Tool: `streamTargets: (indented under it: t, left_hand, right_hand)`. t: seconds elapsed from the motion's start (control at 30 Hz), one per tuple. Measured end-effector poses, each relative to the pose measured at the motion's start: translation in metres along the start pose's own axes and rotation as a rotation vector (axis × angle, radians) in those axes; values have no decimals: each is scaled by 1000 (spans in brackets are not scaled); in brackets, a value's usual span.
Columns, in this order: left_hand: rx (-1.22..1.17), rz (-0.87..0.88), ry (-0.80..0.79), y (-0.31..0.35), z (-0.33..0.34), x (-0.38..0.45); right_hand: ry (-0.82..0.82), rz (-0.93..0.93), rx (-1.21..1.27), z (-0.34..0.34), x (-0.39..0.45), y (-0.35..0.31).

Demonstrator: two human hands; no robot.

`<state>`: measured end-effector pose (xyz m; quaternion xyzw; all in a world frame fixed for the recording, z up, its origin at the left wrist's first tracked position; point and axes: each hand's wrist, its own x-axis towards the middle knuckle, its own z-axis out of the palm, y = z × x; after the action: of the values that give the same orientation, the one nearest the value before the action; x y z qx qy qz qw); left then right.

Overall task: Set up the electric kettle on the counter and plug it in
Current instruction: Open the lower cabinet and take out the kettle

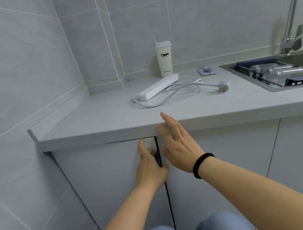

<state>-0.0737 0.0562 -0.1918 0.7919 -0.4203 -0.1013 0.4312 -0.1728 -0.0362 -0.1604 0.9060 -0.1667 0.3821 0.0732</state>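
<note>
No kettle is in view. A white power strip (pixel 158 89) lies on the grey counter (pixel 91 122), its cord looped beside it and its plug (pixel 223 86) lying loose to the right. Below the counter, my left hand (pixel 150 167) grips the right edge of the left cabinet door (pixel 109 180), fingers curled into the dark gap between the doors. My right hand (pixel 177 144) hovers with straight fingers in front of the counter's front edge, over the neighbouring door (pixel 223 155), holding nothing.
A tall white cup with a straw (pixel 165 59) stands at the back wall. A phone (pixel 206 71) lies near it. To the right is a sink (pixel 261 84) with a dark rack of bottles (pixel 278 72) and a chrome tap (pixel 292 39). Tiled wall closes the left side.
</note>
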Motion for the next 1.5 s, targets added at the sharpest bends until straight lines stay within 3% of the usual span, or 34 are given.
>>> streamTargets:
  t: [0.2, 0.37, 0.6, 0.77, 1.0, 1.5]
  left_hand:
    - [88, 6, -9, -1, -13, -16]
    - [61, 10, 95, -5, -19, -42]
    - [-17, 45, 155, -18, -32, -74]
    - [-42, 68, 156, -32, -42, -94]
    - [-88, 91, 83, -48, -64, -115]
    - [-42, 116, 80, -52, -92, -143]
  right_hand:
    - [-76, -85, -86, -3, -4, -9]
    - [-132, -127, -110, -13, -13, -20]
    - [-146, -360, 0, -12, -24, -53]
    - [-106, -271, 133, -11, -26, -67]
    - [-88, -313, 261, -6, -32, -84]
    - [-70, -353, 413, -11, -32, -110]
